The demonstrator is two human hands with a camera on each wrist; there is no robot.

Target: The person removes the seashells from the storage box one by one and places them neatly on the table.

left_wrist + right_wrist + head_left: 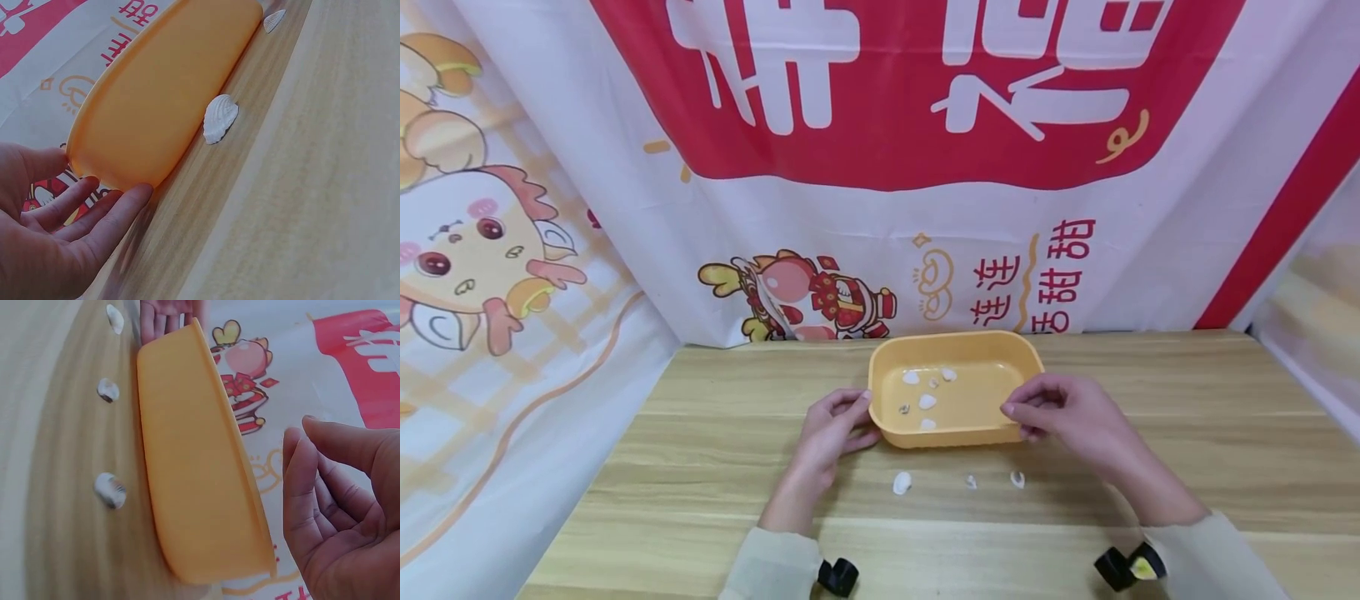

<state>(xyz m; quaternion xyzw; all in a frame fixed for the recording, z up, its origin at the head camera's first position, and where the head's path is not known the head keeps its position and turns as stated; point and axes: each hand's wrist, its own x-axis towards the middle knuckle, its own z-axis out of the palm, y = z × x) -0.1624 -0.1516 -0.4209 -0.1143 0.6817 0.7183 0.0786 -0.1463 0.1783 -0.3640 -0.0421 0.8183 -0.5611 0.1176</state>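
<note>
Yellow tray (977,350): shallow, rounded rectangle, plastic. Stands on the wooden bench (1187,417), near the middle of its far edge, just in front of the printed banner (880,125) that hangs behind it.

Shells in tray (927,401): about six small pieces, white and grey, lying loose on the left half of the tray floor.

Shells on bench: three, in a row parallel to the tray's near wall and a little toward the near edge of the bench. Large white ribbed shell (902,482) at the left; small shell (971,482) in the middle; third shell (1017,478) at the right. None touches the tray.

Left hand (833,429): at the tray's left end. Fingers nearly straight and relaxed, their tips against the outside of the end wall; the thumb stands apart. Holds nothing.

Right hand (1060,410): at the tray's right end, by the near right corner. Fingers loosely bent, tips toward the rim. In the right wrist view a clear gap shows between palm and tray wall; whether the fingertips touch the rim cannot be told. Holds nothing.

Sleeves: pale, one on each forearm, near the near edge of the bench.
</note>
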